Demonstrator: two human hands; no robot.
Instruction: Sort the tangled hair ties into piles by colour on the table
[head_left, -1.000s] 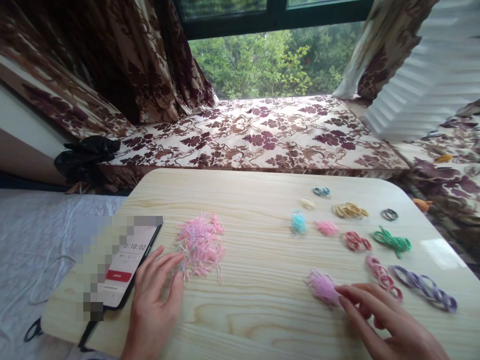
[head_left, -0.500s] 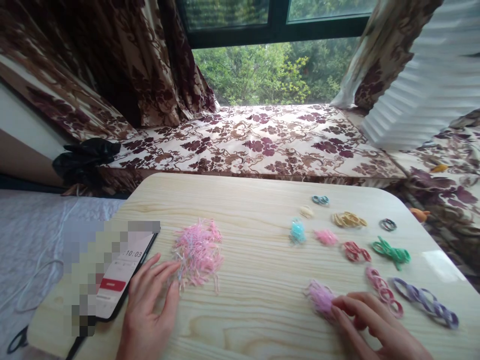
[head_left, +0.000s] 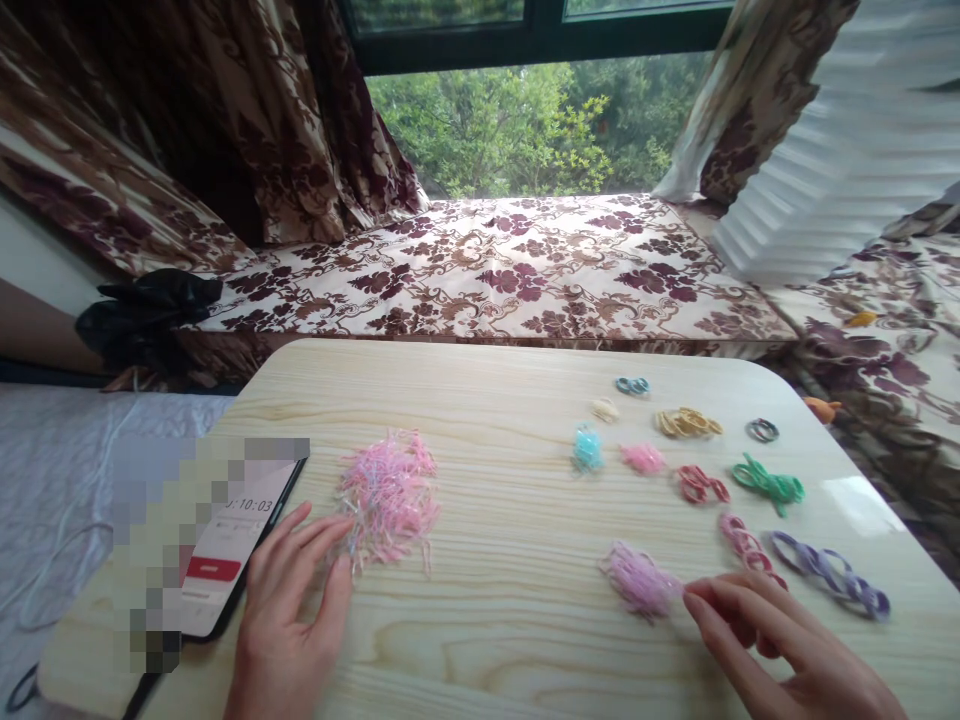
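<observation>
My left hand (head_left: 292, 600) rests on the table with its fingers apart, fingertips at the left edge of a loose pile of pink shredded strands (head_left: 390, 500). Some pale bluish strands are mixed into that pile, near the fingertips. On the other side, my right hand (head_left: 772, 635) has thumb and forefinger pinched together, just at the right end of a small heap of lilac strands (head_left: 640, 582). Whatever lies between those fingertips is too small to make out. Beyond the right hand lie a purple linked band chain (head_left: 829, 575) and a pink one (head_left: 750, 548).
A phone (head_left: 225, 560) showing a timer lies left of my left hand. Small heaps of blue strands (head_left: 587, 448) and pink strands (head_left: 643, 459) sit farther back, near yellow bands (head_left: 688, 422), red bands (head_left: 701, 485) and green bands (head_left: 769, 482). The wooden table (head_left: 495, 400) meets a patterned window seat.
My right hand has drawn back a little to the right, away from the lilac heap, still pinched. My left hand stays beside the pink pile. The whole view has shifted slightly.
</observation>
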